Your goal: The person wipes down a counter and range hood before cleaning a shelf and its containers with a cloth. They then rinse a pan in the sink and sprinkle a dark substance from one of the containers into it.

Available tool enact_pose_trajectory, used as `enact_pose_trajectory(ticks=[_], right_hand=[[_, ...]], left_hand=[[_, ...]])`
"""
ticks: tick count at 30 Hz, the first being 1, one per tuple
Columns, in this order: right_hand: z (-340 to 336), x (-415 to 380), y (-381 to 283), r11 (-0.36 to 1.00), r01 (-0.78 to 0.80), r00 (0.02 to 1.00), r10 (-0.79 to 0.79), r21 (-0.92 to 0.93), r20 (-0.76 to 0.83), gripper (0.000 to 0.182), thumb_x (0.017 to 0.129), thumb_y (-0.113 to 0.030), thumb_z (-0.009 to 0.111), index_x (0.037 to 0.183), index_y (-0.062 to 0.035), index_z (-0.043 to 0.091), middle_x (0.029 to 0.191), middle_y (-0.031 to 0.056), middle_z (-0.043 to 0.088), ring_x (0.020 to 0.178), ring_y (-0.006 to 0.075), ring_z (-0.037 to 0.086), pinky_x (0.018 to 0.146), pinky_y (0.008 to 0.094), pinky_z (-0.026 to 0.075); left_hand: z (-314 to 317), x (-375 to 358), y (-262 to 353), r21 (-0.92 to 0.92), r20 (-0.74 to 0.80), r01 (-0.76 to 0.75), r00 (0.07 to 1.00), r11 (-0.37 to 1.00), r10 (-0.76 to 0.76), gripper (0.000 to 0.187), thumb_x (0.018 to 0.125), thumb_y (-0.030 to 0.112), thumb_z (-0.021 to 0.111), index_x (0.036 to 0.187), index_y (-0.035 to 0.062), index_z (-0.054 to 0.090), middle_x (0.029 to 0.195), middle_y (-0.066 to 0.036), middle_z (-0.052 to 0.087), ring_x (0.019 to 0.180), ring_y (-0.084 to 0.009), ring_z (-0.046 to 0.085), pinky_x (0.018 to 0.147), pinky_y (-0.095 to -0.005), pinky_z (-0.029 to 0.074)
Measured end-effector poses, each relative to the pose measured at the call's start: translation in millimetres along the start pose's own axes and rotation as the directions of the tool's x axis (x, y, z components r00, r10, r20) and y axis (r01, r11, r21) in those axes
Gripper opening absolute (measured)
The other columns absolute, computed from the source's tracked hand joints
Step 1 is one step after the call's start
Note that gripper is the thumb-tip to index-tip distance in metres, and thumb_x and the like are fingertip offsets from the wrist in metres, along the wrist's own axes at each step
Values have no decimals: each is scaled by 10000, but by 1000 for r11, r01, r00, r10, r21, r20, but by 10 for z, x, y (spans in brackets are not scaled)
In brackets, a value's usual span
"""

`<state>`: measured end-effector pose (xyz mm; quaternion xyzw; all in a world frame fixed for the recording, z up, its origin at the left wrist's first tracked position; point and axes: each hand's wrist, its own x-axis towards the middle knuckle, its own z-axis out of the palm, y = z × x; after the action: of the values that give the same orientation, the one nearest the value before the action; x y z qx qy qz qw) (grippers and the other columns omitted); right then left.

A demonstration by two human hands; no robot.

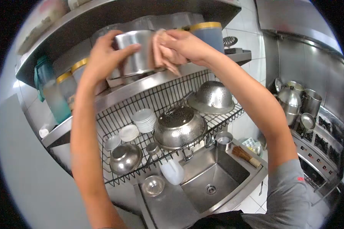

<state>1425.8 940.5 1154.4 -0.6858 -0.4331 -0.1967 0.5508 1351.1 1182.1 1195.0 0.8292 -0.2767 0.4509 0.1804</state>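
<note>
A shiny metal pot is at the level of the steel shelf, among jars. My left hand grips its left side, with the thumb across the front. On the pot's right side, my right hand is closed on a pinkish cloth, which touches the metal and is slightly blurred. Behind and right of my right hand stands a jar with a yellow lid.
Below hangs a black wire rack with metal colanders, a bowl and white dishes. Under it is a steel sink with a brush at its edge. A stove with pots stands at right.
</note>
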Motion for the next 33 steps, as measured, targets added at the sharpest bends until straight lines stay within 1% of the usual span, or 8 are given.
enact_pose_trajectory(ticks=[7, 9, 12, 17, 20, 22, 24, 33], right_hand=[[937, 489, 83, 981, 176, 965, -188, 82, 182, 359, 927, -293, 595, 1162, -25, 636, 1045, 100, 684, 928, 158, 636, 822, 289, 513], [1092, 554, -36, 740, 555, 817, -571, -380, 80, 288, 919, -292, 576, 1079, -76, 679, 1049, 119, 696, 955, 213, 661, 837, 322, 522], [1290, 555, -312, 751, 467, 793, -121, -468, 597, 425, 944, -395, 535, 1167, -56, 663, 1152, 172, 663, 1065, 237, 617, 926, 352, 473], [694, 482, -10, 802, 499, 652, -96, -330, 752, 493, 952, -491, 464, 1255, -138, 630, 1152, 124, 677, 1045, 296, 620, 918, 416, 461], [-434, 476, 353, 392, 681, 636, 104, -619, 765, 350, 940, -348, 512, 1085, -94, 704, 1107, 141, 691, 962, 289, 663, 852, 404, 493], [-878, 231, 431, 363, 47, 894, 399, -930, 201, 387, 913, -359, 539, 974, -25, 724, 1062, 187, 692, 955, 327, 668, 854, 424, 496], [-935, 234, 510, 122, 245, 887, 374, -962, 273, 440, 957, -330, 433, 903, 16, 700, 883, 215, 677, 840, 340, 653, 806, 443, 473], [921, 657, 213, 486, 330, 781, 341, -809, 523, 537, 985, -526, 404, 1322, -138, 559, 1227, 146, 618, 1161, 289, 567, 964, 392, 440]], left_hand=[[-751, -781, -386, 165, -98, 260, 964, 951, -247, 568, 808, 370, 755, 1195, -7, 578, 953, -84, 643, 839, -146, 591, 744, -262, 467], [-848, -876, -549, 332, -254, 213, 958, 919, -130, 559, 805, 361, 751, 1201, 7, 577, 946, -89, 636, 824, -158, 579, 747, -280, 465], [-986, -924, -433, 313, -203, 361, 929, 879, -309, 544, 783, 423, 746, 1150, 45, 609, 1026, -157, 593, 923, -236, 565, 829, -348, 459], [-831, -924, -533, 444, -297, 285, 941, 849, -160, 541, 864, 431, 674, 1177, 2, 565, 1101, -150, 572, 983, -247, 534, 889, -344, 419], [-806, -1009, -678, 442, -350, 243, 933, 864, -83, 505, 867, 423, 671, 1128, 2, 577, 1026, -142, 550, 910, -258, 511, 849, -348, 415], [-768, -1007, -806, 436, -400, 177, 916, 882, 14, 504, 853, 423, 685, 1109, 1, 584, 934, -138, 525, 841, -261, 488, 791, -359, 416], [-729, -1019, -873, 466, -456, 171, 887, 868, 69, 528, 844, 437, 691, 1128, 5, 585, 954, -148, 538, 882, -280, 506, 817, -374, 421], [-709, -1016, -922, 447, -474, 133, 874, 885, 108, 519, 851, 430, 679, 1152, 17, 587, 1025, -160, 567, 946, -296, 542, 867, -375, 428]])
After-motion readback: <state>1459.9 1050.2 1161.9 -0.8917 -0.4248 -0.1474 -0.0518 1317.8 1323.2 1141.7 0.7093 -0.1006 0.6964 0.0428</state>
